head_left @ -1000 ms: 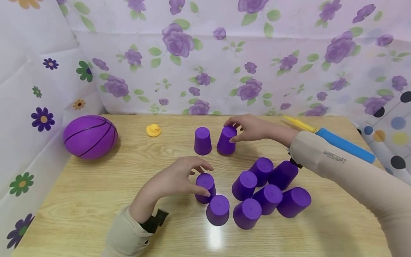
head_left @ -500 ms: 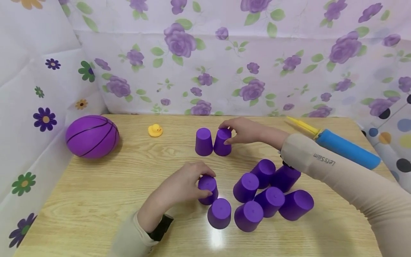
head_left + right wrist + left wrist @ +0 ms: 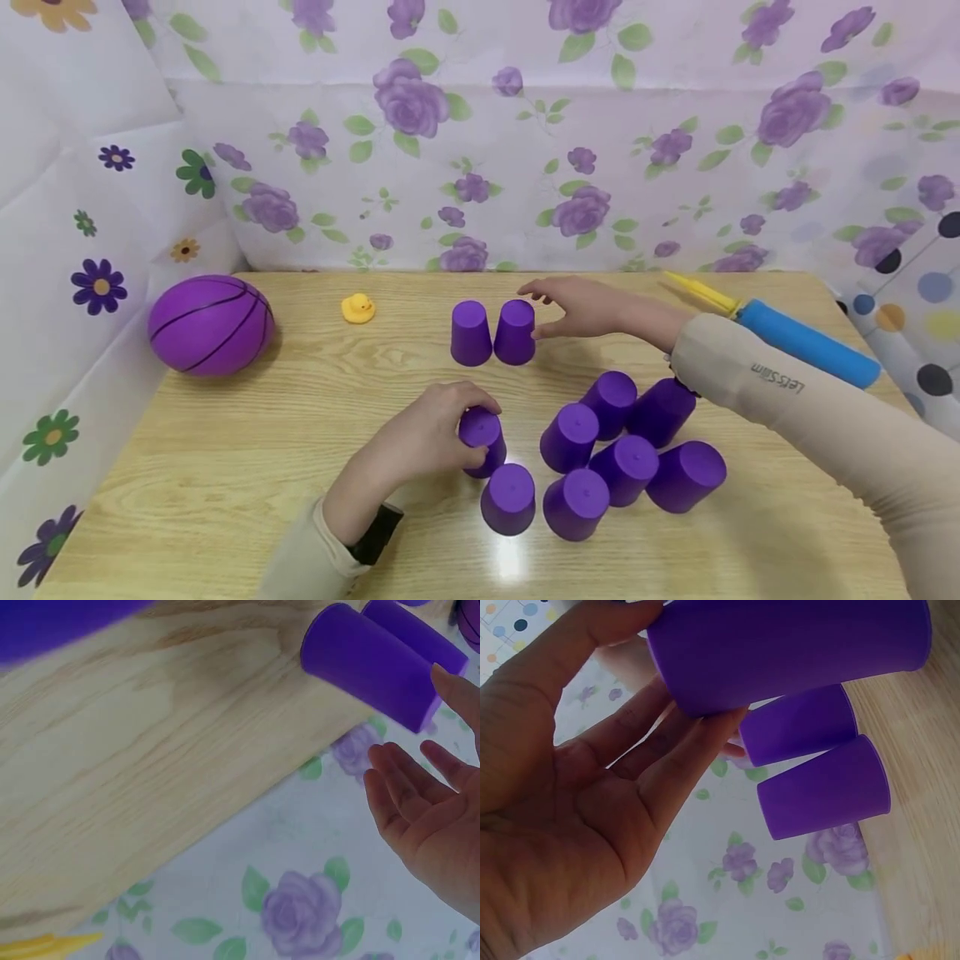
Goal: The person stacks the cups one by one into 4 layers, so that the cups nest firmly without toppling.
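Observation:
All the cups are purple and stand upside down. With thumb and fingers, my left hand [image 3: 427, 432] grips one cup [image 3: 483, 432] near its base; the left wrist view shows this cup [image 3: 787, 649] between them. Another front cup [image 3: 509, 500] stands close in front of it. Toward the back, two cups stand side by side, the left one [image 3: 471, 333] and the right one [image 3: 515, 333]. My right hand [image 3: 585, 307] is spread loosely at the right one, its thumb tip by the cup's side; the right wrist view shows the fingers [image 3: 409, 780] apart from it.
Several more purple cups [image 3: 630, 468] cluster at the right front, below my right forearm. A blue pump with a yellow nozzle [image 3: 810, 342] lies at the back right. A yellow rubber duck [image 3: 358, 308] and a purple ball [image 3: 212, 325] sit at the left on the wooden table [image 3: 247, 467].
My right hand has moved its cup left, beside the other back cup, and let go, its fingers parting from it. My left hand has closed its fingers on the front cup.

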The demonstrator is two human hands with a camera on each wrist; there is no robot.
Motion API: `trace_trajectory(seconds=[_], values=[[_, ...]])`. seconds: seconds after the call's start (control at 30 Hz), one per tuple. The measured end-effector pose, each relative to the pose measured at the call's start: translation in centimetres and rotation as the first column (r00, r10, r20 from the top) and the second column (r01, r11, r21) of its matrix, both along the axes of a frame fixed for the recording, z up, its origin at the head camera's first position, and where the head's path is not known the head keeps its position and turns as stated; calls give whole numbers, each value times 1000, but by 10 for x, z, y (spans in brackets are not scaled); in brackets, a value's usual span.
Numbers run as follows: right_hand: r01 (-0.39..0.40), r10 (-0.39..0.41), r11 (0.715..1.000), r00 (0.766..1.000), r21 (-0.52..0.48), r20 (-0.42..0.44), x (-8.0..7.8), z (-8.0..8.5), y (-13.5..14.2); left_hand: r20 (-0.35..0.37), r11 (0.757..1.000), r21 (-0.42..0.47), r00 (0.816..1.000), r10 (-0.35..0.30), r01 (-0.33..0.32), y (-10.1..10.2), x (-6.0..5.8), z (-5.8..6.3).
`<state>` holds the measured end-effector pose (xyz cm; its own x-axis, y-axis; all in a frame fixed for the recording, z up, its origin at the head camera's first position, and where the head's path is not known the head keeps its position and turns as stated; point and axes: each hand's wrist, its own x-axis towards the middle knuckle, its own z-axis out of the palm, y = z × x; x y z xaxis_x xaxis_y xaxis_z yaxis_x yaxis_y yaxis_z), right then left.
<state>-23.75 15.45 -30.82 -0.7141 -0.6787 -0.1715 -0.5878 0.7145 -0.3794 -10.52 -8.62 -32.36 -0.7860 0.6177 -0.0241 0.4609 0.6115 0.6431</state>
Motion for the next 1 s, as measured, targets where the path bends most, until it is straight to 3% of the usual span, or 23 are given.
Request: trace_trajectory(seconds=[0.17,0.37,0.67,0.83,1.0], values=[[35,-35,999,999,30,9,7,10,18,22,1000,8,1000,-9,8,0,-4,-2],[61,-62,997,997,37,36,28,10,46,84,998,57,996,-21,16,-5,-7,-9],[105,-75,984,979,-146,192,62,1,91,99,998,45,994,-56,51,-14,-13,-11],[167,-127,961,975,-219,183,72,-7,114,109,998,49,993,-55,50,-13,-15,-12],[213,-164,938,967,-272,193,80,-14,132,123,994,110,992,-2,-12,-16,-14,-4]])
